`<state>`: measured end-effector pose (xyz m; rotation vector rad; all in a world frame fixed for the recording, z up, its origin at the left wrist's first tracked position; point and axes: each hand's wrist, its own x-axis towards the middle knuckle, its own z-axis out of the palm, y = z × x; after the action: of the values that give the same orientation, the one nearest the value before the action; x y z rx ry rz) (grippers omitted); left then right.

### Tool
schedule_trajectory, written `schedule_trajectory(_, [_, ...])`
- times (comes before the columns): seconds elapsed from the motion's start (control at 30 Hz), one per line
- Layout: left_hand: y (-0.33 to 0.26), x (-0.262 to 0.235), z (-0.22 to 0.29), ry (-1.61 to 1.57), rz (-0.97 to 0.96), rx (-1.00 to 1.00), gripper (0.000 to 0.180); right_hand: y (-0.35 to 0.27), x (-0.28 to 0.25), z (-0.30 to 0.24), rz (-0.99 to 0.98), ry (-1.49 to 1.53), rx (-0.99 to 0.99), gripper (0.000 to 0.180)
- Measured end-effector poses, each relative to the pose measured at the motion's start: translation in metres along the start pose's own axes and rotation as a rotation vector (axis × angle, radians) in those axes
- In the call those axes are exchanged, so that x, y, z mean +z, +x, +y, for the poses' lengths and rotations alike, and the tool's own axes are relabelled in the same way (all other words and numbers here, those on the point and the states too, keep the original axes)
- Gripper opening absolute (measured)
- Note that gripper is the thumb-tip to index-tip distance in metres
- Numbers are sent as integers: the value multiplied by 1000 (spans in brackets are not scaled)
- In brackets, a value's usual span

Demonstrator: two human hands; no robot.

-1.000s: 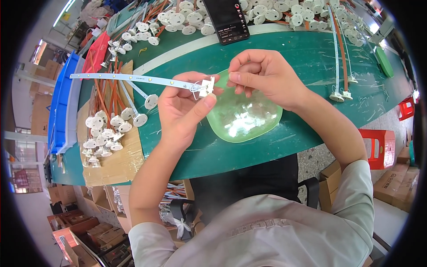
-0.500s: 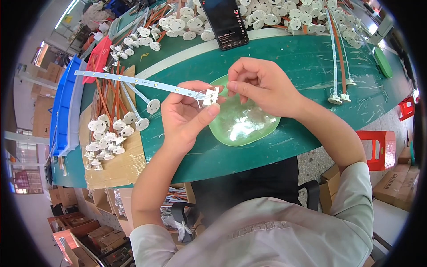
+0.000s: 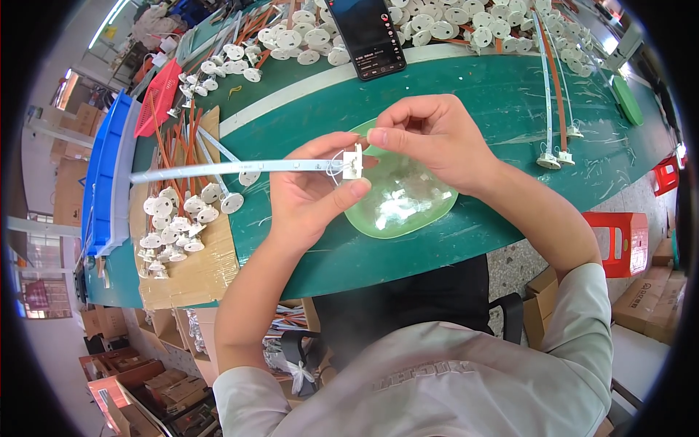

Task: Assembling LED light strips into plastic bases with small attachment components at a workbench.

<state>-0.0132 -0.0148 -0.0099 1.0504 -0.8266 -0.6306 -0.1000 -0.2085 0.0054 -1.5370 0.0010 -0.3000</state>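
Observation:
My left hand is closed on an LED strip, gripping it near the white round-based connector at its right end. Thin white wires loop between strip and connector. The strip's free end sticks out to the left, level. My right hand pinches at the connector's upper edge with thumb and forefinger; anything between those fingertips is too small to make out. Below both hands lies a pale green translucent bowl with shiny contents that I cannot tell apart.
Cardboard at the left bears several strips with white round ends. A blue bin and a red basket stand beyond it. A phone leans at the back before heaped white discs. Finished-looking strips lie right.
The LED strip's free end has swung down, and its connector has turned. My right hand has shifted slightly, its fingertips now at the connector's upper edge.

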Motion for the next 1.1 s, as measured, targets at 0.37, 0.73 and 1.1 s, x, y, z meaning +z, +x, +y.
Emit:
schedule_trajectory(0.37, [0,-2,0,-192,156,-44,56,-14,14,-5,48,-50,-93,7])
schedule_trajectory(0.73, [-5,3,-3,-204,132,-21,61,-15,14,3,114,-609,-836,11])
schedule_trajectory(1.1, [-4,-10,4,-241,-10,-130,62,-13,5,-6,-154,-578,-872,19])
